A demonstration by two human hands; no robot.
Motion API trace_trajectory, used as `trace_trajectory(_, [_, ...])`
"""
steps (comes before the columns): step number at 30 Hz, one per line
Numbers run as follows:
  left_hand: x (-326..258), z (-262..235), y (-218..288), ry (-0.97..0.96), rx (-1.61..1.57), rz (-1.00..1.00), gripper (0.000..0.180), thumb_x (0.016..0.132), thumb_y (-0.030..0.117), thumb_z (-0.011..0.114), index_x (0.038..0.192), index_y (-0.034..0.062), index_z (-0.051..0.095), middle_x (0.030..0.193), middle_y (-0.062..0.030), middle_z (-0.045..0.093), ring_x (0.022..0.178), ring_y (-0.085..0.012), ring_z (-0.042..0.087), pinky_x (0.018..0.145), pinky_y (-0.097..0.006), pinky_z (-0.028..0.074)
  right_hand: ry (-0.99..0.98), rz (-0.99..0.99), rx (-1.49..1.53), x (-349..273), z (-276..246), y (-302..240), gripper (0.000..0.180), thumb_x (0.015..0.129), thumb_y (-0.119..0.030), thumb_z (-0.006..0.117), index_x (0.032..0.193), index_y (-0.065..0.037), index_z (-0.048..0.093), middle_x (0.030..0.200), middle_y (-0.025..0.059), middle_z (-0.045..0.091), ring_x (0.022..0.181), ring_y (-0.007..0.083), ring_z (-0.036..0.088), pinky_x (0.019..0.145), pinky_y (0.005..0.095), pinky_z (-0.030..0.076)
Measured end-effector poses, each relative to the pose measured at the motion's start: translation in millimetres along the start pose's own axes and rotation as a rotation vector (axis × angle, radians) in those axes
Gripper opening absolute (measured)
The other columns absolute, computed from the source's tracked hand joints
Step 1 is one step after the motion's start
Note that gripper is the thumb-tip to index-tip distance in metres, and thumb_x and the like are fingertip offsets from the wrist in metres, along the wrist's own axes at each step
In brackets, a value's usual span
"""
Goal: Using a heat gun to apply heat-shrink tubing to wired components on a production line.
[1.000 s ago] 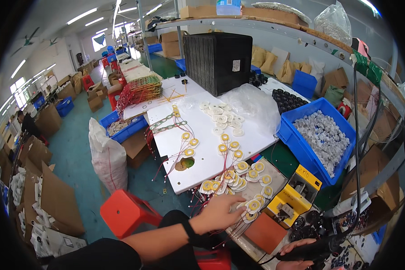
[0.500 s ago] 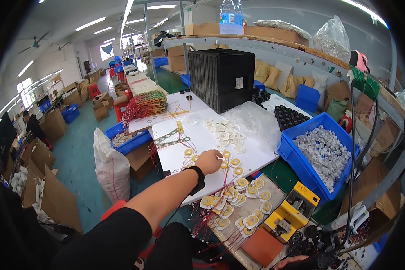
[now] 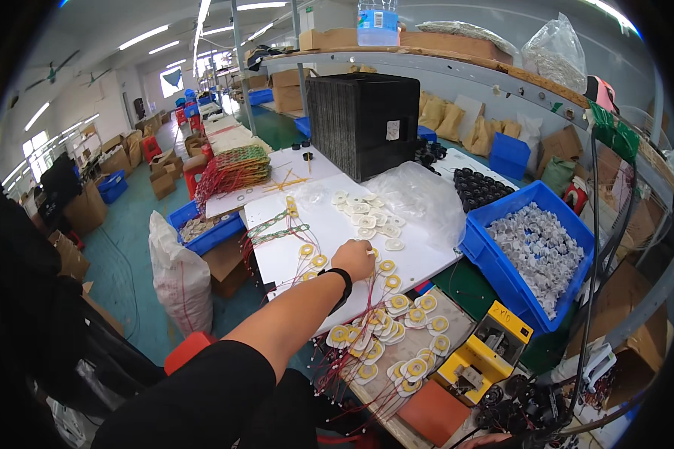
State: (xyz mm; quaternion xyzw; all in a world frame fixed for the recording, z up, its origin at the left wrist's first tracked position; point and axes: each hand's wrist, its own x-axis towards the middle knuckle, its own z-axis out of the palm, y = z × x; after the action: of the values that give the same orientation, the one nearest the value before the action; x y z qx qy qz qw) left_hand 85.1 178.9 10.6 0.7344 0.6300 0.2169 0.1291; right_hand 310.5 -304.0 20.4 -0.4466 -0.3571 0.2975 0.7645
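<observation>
Left hand shifted forward, inside edges of the white board.

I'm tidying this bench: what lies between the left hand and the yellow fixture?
In the head view, yellow-ringed pieces lie between the left hand and the yellow fixture, some on the white tabletop, others on the grey surface.

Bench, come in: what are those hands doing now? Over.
Left hand over white board, fingers curled, grip unclear. Yellow-ringed discs beside it. Right hand mostly cut off at lower edge. Left forearm hides part of the board.
</observation>
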Motion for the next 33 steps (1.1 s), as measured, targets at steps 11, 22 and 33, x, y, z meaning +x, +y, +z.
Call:
trace_trajectory(11, [7, 6, 34, -0.059, 0.123, -0.179, 0.040, 0.090, 0.046, 0.073, 0.113, 0.0144, 0.081, 0.117, -0.0138, 0.077, 0.112, -0.0339, 0.072, 0.093, -0.046, 0.059, 0.038, -0.004, -0.102, 4, 9, -9, 0.092, 0.081, -0.086, 0.066, 0.127, -0.007, 0.053, 0.087, 0.0093, 0.062, 0.073, 0.0221, 0.062, 0.064, 0.0327, 0.053])
trace_trajectory(22, [14, 8, 32, -0.014, 0.206, -0.179, 0.040, 0.083, 0.041, 0.080, 0.108, 0.0099, 0.081, 0.116, -0.0158, 0.077, 0.111, -0.0334, 0.073, 0.092, -0.045, 0.061, 0.002, -0.059, -0.041, 3, 0, -1, 0.086, 0.087, -0.077, 0.071, 0.129, -0.005, 0.052, 0.102, 0.0101, 0.064, 0.081, 0.0237, 0.066, 0.066, 0.0360, 0.055])
trace_trajectory(33, [25, -10, 13, 0.109, -0.118, -0.085, 0.036, 0.078, 0.038, 0.081, 0.091, 0.0045, 0.082, 0.088, -0.0178, 0.079, 0.086, -0.0332, 0.077, 0.082, -0.042, 0.061, -0.028, -0.077, 0.001, 0, 2, -1, 0.088, 0.086, -0.076, 0.072, 0.135, -0.006, 0.051, 0.112, 0.0104, 0.064, 0.082, 0.0237, 0.066, 0.066, 0.0363, 0.057])
